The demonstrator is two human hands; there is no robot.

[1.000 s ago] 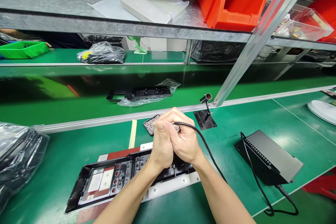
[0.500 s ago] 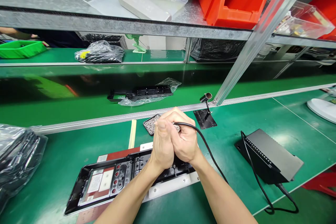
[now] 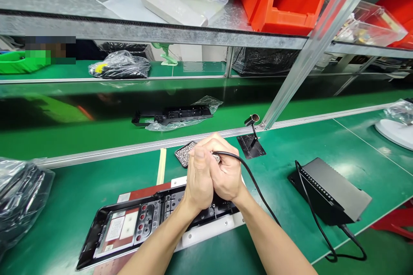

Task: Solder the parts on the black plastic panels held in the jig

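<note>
Both of my hands are closed together around an upright electric screwdriver (image 3: 216, 157), and its body is almost wholly hidden by the fingers. A black cord leaves its top and curves down to the right. My left hand (image 3: 199, 178) wraps it from the left, and my right hand (image 3: 226, 174) from the right. Beneath them lies a long black plastic housing (image 3: 176, 200) on a fixture with white blocks (image 3: 208, 230) and a reddish-brown base. The tool's tip is out of sight behind the hands. Just behind the hands sits a small black tray (image 3: 185, 154) of screws.
A black holder stand (image 3: 251, 144) stands behind my right hand. Farther right is a black power box (image 3: 329, 191) with a cable. Bagged black parts (image 3: 22, 202) lie at left. An overhead shelf (image 3: 155, 34) carries a red bin (image 3: 287, 4); a metal post (image 3: 300, 64) slants down.
The view has shifted very slightly. Both hands keep their grip on the screwdriver over the same part of the housing.
</note>
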